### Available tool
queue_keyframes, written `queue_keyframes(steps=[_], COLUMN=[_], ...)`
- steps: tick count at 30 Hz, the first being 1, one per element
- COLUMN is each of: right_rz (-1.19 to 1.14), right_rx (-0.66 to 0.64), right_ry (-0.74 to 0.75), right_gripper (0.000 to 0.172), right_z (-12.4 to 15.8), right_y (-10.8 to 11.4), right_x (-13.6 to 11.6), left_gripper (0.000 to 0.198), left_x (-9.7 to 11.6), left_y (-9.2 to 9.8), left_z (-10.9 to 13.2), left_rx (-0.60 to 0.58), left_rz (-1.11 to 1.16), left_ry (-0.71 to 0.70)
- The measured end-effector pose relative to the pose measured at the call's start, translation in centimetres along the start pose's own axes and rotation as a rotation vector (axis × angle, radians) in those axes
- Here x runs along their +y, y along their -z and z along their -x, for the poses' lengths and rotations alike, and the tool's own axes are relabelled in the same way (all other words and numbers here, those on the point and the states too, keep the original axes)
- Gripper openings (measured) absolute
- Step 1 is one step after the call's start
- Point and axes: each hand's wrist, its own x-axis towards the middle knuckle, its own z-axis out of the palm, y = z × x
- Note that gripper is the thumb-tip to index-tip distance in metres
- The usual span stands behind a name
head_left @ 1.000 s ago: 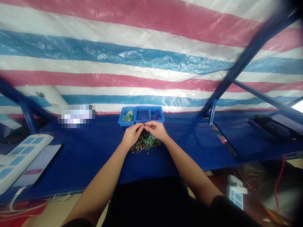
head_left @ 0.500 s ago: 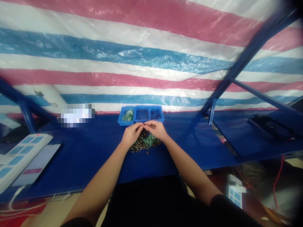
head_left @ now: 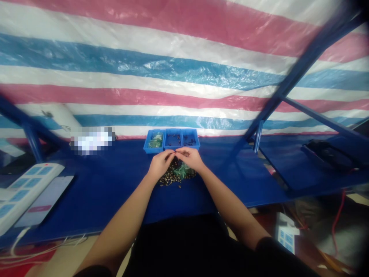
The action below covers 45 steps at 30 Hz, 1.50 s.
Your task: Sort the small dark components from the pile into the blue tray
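Observation:
My left hand and my right hand meet fingertip to fingertip, both pinched closed. Whatever is between the fingers is too small to name. Below them on the blue table lies a heap of small dark and brass-coloured metal pieces, with green pieces on top. Just beyond my fingers stand three blue bins side by side. The left bin holds green pieces, while the middle bin and right bin contain a few small dark parts.
On the left of the table lie a white power strip and a flat tablet-like device with a cable. A blurred-out bright object sits farther back. Blue frame posts flank the table, and striped sheeting hangs behind.

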Motion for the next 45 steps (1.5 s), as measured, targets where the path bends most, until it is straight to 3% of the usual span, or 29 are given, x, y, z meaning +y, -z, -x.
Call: queue_keyframes(steps=[15,21,23,27,30,32,34,37,40,45], right_rz=[-0.013,-0.030,-0.102,-0.307,-0.121,0.161,0.405,0.595,0.638,0.620], right_rx=[-0.017,-0.041,0.008,0.074,0.096,0.105,0.112,0.027,-0.075,-0.085], right_ry=[-0.029,-0.230,-0.257,-0.140,-0.115,-0.055,-0.034,-0.085,-0.084,-0.063], right_gripper=[0.037,0.034,0.039,0.061,0.046,0.027,0.019,0.014,0.013,0.027], right_z=[-0.1,-0.6,-0.9,-1.4,-1.2,-1.1,-1.0,-1.0,-1.0,-1.1], right_y=[0.2,0.6,0.4,-0.1,0.6,1.4,2.2,2.9,3.0,2.9], right_x=[-0.2,0.4,0.6,0.6,0.8,1.1,1.4,1.6,1.8,2.3], left_gripper=[0.027,0.028,0.027,0.027,0.028,0.028,0.027,0.027,0.027,0.026], left_x=[0.2,0.4,0.4,0.5,0.5,0.5,0.5,0.4,0.3,0.3], left_y=[0.1,0.4,0.4,0.3,0.4,0.4,0.4,0.4,0.3,0.3], left_z=[-0.1,0.1,0.1,0.0,0.0,0.0,0.0,0.0,0.0,0.0], left_rx=[-0.019,0.025,0.049,0.086,0.079,0.073,0.072,0.068,0.064,0.059], left_rz=[-0.004,-0.019,-0.018,-0.011,-0.014,-0.019,-0.027,-0.028,-0.023,-0.026], left_ry=[-0.010,0.022,0.022,0.018,0.025,0.026,0.028,0.031,0.034,0.024])
